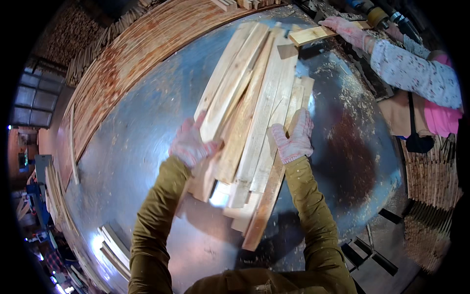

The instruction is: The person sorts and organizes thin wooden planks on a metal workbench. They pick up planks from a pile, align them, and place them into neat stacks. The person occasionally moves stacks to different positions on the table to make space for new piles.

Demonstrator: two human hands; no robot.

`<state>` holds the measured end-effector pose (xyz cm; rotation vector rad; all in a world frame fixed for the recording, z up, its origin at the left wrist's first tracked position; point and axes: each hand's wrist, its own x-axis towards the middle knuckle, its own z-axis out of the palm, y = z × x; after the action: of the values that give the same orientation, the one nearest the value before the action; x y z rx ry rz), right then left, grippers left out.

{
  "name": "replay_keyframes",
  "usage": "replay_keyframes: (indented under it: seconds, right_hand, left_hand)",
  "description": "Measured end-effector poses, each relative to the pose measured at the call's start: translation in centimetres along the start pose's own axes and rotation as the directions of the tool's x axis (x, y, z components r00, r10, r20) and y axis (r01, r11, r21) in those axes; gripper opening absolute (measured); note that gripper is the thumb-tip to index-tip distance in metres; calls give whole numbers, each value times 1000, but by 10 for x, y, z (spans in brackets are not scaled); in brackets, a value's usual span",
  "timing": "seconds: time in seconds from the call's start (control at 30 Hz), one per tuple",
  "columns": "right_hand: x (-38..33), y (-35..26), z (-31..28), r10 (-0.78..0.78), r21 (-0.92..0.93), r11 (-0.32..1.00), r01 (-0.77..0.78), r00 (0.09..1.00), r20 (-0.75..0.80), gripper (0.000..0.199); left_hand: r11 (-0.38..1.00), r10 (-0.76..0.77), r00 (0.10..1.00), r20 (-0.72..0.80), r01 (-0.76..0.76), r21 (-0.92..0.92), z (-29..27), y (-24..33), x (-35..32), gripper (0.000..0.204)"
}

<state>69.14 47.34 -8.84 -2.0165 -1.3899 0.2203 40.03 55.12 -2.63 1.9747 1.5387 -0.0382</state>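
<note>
A loose pile of pale wooden slats (259, 112) lies lengthwise on the metal table before me, its pieces overlapping with uneven ends. My left hand (192, 143), in a whitish knit glove, rests against the pile's left side with fingers and thumb spread. On the opposite side my right hand (294, 138), gloved alike, lies along the outer slats, its thumb apart from the stretched fingers. Neither hand is closed round a slat; the undersides of the fingers are partly hidden. A darker-edged slat (263, 210) sticks out toward me below the others.
The shiny metal table (132, 142) carries wood shavings. At upper right, a co-worker's gloved hand (345, 32) holds a board (311, 35) beside a machine (377, 17). A large brown board (122, 63) borders the far left. Slat stacks (428, 181) stand at right; loose strips (115, 250) lie lower left.
</note>
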Motion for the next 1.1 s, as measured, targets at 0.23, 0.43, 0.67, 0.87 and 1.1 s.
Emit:
replay_keyframes:
  seconds: [0.23, 0.43, 0.67, 0.87, 1.1]
  right_hand:
    - [-105, -27, -37, -351, 52, 933, 356, 868, 351, 98]
    - [-179, -77, -33, -496, 111, 844, 525, 683, 537, 87]
    - [-375, -257, -68, -478, 619, 784, -45, 591, 649, 71]
    - [-499, -348, -3, -324, 368, 799, -476, 174, 930, 87]
    - [-555, -354, 35, -310, 241, 940, 242, 304, 901, 91]
  left_hand:
    - [474, -246, 969, 10, 129, -871, 92, -9, -265, 105]
    - [-285, -281, 957, 72, -11, -959, 142, -50, -436, 92]
    - [72, -679, 722, -129, -109, -991, 160, -99, -534, 82]
    - [687, -597, 713, -366, 219, -693, 157, -134, -590, 71]
    - [362, -918, 381, -114, 684, -634, 133, -230, -693, 123]
